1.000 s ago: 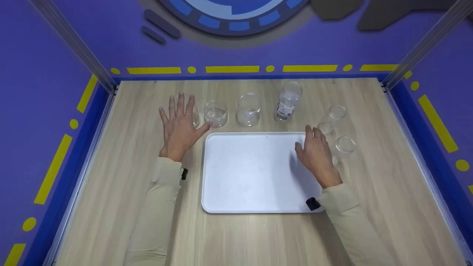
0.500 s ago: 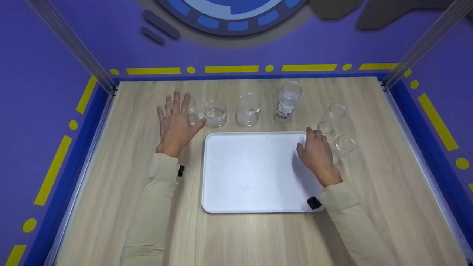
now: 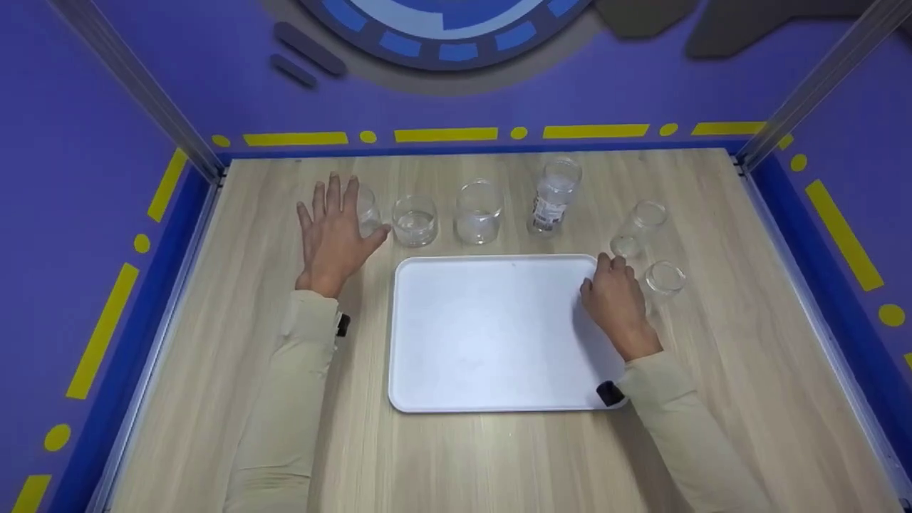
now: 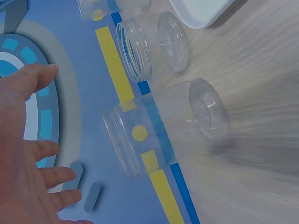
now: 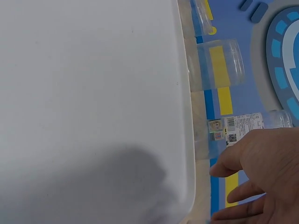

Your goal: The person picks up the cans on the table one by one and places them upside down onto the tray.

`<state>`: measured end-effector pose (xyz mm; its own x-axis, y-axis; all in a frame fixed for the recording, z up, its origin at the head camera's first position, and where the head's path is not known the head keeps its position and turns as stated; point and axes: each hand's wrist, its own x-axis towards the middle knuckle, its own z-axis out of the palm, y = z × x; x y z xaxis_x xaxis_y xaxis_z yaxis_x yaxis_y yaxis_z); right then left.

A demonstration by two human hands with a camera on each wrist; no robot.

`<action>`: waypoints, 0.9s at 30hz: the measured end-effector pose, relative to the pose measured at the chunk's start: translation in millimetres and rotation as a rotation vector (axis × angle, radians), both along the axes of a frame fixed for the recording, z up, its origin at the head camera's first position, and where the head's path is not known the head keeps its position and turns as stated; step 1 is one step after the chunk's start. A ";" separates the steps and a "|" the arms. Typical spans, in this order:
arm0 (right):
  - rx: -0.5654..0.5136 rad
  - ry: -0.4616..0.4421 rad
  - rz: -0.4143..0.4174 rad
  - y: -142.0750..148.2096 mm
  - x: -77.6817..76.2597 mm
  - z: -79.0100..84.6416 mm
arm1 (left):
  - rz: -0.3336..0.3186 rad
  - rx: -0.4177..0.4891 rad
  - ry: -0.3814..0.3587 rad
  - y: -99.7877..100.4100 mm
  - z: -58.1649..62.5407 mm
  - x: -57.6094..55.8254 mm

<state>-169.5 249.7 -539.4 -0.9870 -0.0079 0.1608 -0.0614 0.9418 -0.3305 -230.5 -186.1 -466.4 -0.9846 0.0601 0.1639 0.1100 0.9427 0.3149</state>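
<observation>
My left hand (image 3: pixel 331 239) hovers over the far left of the table, fingers straight and spread, thumb out to the right. Just right of its fingers stands a clear plastic jar (image 3: pixel 367 210), partly hidden by them. The left wrist view shows that jar (image 4: pixel 173 123) upright on the table, apart from the palm, with a shorter clear jar (image 4: pixel 161 46) beside it. Over the right edge of a white tray (image 3: pixel 491 335), my right hand (image 3: pixel 616 303) has loosely bent fingers and holds nothing. Past its thumb the right wrist view has a clear bottle with a printed label (image 5: pixel 240 128).
Behind the tray, a wider clear jar (image 3: pixel 479 214) stands between the short jar (image 3: pixel 415 222) and the labelled bottle (image 3: pixel 550 203). Two more clear jars, one farther back (image 3: pixel 648 215) and one nearer (image 3: pixel 665 279), stand right of the tray. Blue-purple panels (image 3: pixel 456 100) enclose the table.
My left hand has drifted left, uncovering more of the leftmost jar. My right hand has shifted slightly right and toward me, its thumb closer to its fingers. The jars and tray stay put.
</observation>
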 end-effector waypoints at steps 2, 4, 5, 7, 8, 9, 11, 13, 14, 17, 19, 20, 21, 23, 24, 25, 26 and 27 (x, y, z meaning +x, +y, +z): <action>0.004 -0.010 -0.007 0.3 -1.9 -0.2 | -0.001 -0.006 -0.004 -1.3 1.2 -2.0; 0.010 -0.006 -0.007 0.7 -3.5 -0.9 | 0.003 -0.014 -0.005 -2.4 2.5 -3.5; 0.014 0.004 -0.003 1.0 -4.1 -1.6 | 0.005 -0.018 -0.002 -2.7 2.9 -4.2; 0.025 0.028 0.008 1.7 -3.6 -3.8 | 0.010 -0.027 -0.004 -3.3 3.2 -5.2; 0.031 0.039 0.014 2.0 -2.7 -5.1 | 0.013 -0.030 -0.005 -3.5 3.0 -5.2; 0.036 0.047 0.018 2.4 -1.7 -6.8 | 0.014 -0.031 -0.006 -3.6 2.7 -5.1; 0.049 0.055 0.025 3.0 0.9 -10.4 | 0.015 -0.036 -0.009 -4.0 2.0 -4.9; 0.068 0.051 0.027 3.5 2.9 -13.5 | 0.015 -0.040 -0.013 -4.6 1.6 -4.6; 0.075 0.045 0.028 3.5 3.7 -14.8 | 0.016 -0.042 -0.015 -4.9 1.3 -4.7; 0.098 0.028 0.022 3.9 4.9 -18.1 | 0.020 -0.045 -0.015 -6.0 1.5 -6.0; 0.112 0.010 0.010 4.1 5.3 -19.8 | 0.021 -0.044 -0.014 -6.6 1.7 -7.7; 0.117 0.002 0.003 4.1 5.4 -20.5 | 0.021 -0.043 -0.013 -6.8 2.2 -8.4; 0.124 -0.009 -0.003 4.0 5.4 -20.9 | 0.020 -0.041 -0.011 -7.2 2.6 -9.3; 0.141 -0.032 -0.013 3.9 6.3 -21.9 | 0.014 -0.035 -0.006 -7.6 2.3 -10.4; 0.150 -0.043 -0.017 3.4 6.8 -21.9 | 0.012 -0.034 -0.005 -7.9 2.2 -10.7; 0.157 -0.054 -0.019 2.8 7.3 -21.7 | 0.011 -0.032 -0.004 -8.2 2.2 -10.5; 0.163 -0.063 -0.021 2.3 7.7 -21.5 | 0.011 -0.030 -0.005 -8.7 2.1 -10.3; 0.172 -0.073 -0.022 1.7 7.9 -21.3 | 0.012 -0.027 -0.007 -9.1 1.8 -10.0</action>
<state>-161.6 251.5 -560.7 -0.9962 -0.0079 0.0869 -0.0224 0.9857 -0.1669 -240.4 -195.2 -464.6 -0.9865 0.0523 0.1553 0.0961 0.9522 0.2901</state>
